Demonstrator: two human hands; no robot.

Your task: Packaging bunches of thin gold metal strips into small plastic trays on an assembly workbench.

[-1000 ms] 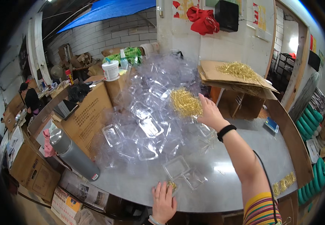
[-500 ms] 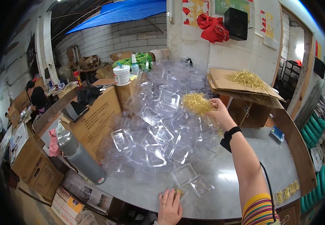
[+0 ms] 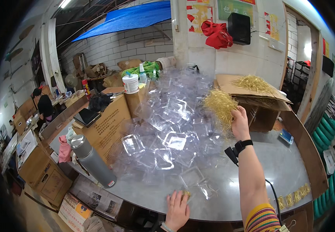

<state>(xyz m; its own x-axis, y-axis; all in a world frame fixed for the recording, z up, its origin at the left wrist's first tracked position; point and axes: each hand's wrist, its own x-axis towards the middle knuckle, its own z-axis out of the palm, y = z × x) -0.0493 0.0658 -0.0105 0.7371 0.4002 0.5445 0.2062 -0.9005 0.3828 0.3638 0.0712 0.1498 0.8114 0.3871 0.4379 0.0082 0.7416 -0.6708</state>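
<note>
My right hand (image 3: 240,123) pinches a loose tuft of gold shredded filler (image 3: 218,105) and holds it up at the right side of a big heap of clear plastic boxes (image 3: 171,116). Strands hang down from the tuft. At the table's near edge my left hand (image 3: 177,210) lies with its fingers stretched out. Its fingertips touch a small gold bunch (image 3: 186,193), partly hidden by them; I cannot tell whether that bunch sits inside a clear box. Just beyond are two loose clear plastic pieces (image 3: 192,177) on the grey tabletop.
Flattened cardboard (image 3: 229,83) carrying more gold shred (image 3: 253,82) stands at the back right. Several gold bunches (image 3: 291,197) line the right front edge. A grey flask (image 3: 92,160) and a large carton (image 3: 111,125) stand left. A person (image 3: 45,104) is in the far left background.
My right hand has moved right and slightly down with the gold shred, away from the heap's middle. The left hand stays at the table edge. The view has shifted a little.
</note>
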